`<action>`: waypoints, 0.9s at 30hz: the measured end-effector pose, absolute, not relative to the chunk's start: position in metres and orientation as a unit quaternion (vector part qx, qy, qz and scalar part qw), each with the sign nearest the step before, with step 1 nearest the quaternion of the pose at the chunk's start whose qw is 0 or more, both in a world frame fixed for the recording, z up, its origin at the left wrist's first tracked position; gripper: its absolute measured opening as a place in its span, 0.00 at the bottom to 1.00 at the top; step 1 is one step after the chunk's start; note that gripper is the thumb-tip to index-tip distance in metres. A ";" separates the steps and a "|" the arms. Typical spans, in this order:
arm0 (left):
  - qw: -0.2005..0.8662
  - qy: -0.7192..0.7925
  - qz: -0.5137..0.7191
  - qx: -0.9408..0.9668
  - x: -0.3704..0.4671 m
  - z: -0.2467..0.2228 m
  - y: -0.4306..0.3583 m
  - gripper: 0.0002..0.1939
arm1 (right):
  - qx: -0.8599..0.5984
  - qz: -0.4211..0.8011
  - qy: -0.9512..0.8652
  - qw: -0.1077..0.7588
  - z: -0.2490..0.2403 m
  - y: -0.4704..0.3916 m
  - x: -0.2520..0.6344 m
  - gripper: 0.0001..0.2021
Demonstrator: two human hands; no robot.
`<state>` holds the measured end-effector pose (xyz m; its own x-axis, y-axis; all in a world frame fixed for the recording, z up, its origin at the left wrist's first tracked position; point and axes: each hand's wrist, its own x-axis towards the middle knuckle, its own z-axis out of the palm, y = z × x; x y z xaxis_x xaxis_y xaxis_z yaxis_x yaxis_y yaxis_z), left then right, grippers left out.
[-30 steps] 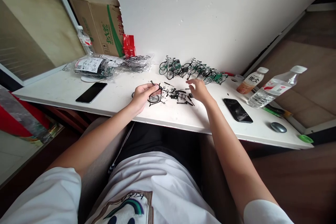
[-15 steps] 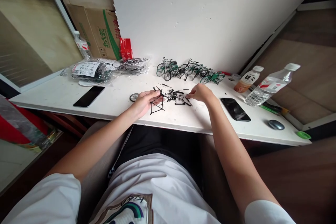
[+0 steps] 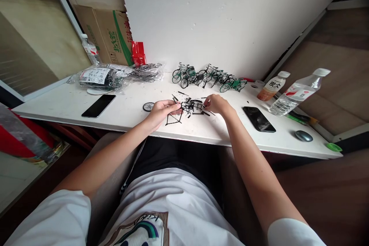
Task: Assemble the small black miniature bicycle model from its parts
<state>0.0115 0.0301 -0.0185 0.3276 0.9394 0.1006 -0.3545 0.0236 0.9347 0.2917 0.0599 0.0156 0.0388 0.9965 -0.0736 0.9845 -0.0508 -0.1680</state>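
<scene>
Thin black bicycle frame (image 3: 174, 123) in the left hand (image 3: 161, 114)

At the bottom of the view is a white cloth shirt (image 3: 173, 196), softly wrinkled. Above it, near the centre, the left hand pinches the bicycle frame between thumb and fingers. This frame is miniature and slender, with straight bars meeting in angular corners; whether it touches the smooth white table (image 3: 127, 109), I cannot tell. Right of centre, the right hand (image 3: 217, 104) has its fingers bent together at the small black parts (image 3: 190, 104), thin rods and open lattice pieces; whether it grips one, I cannot tell. A round wheel (image 3: 148, 107) with fine spokes lies left of the left hand. Farther, above centre, stand model bicycles (image 3: 217, 77), black and green. Toward the upper left, crinkled clear plastic bags (image 3: 115, 80) lie before a cardboard box (image 3: 108, 32).
</scene>
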 end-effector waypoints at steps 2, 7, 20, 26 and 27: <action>0.661 0.293 0.490 0.487 0.009 -0.019 0.033 0.21 | -0.705 0.097 -0.701 0.040 0.016 0.060 0.293 0.15; 0.739 0.291 0.395 0.462 -0.004 -0.028 0.047 0.17 | -0.620 0.127 -0.756 0.171 0.017 0.062 0.292 0.11; 0.749 0.311 0.408 0.419 -0.024 -0.036 0.067 0.11 | -0.362 0.439 -0.562 0.600 -0.025 0.074 0.227 0.33; 0.742 0.292 0.397 0.454 -0.021 -0.040 0.068 0.13 | -0.365 0.405 -0.514 0.662 -0.044 0.069 0.199 0.31; 0.743 0.290 0.394 0.457 -0.020 -0.040 0.067 0.13 | -0.363 0.396 -0.520 0.664 -0.044 0.067 0.197 0.31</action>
<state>-0.0200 0.0672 -0.0396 0.5209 0.8507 -0.0702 -0.3216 0.2718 0.9070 0.1967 0.0675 -0.0444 0.1455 0.9037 0.4027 -0.1476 0.4223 -0.8943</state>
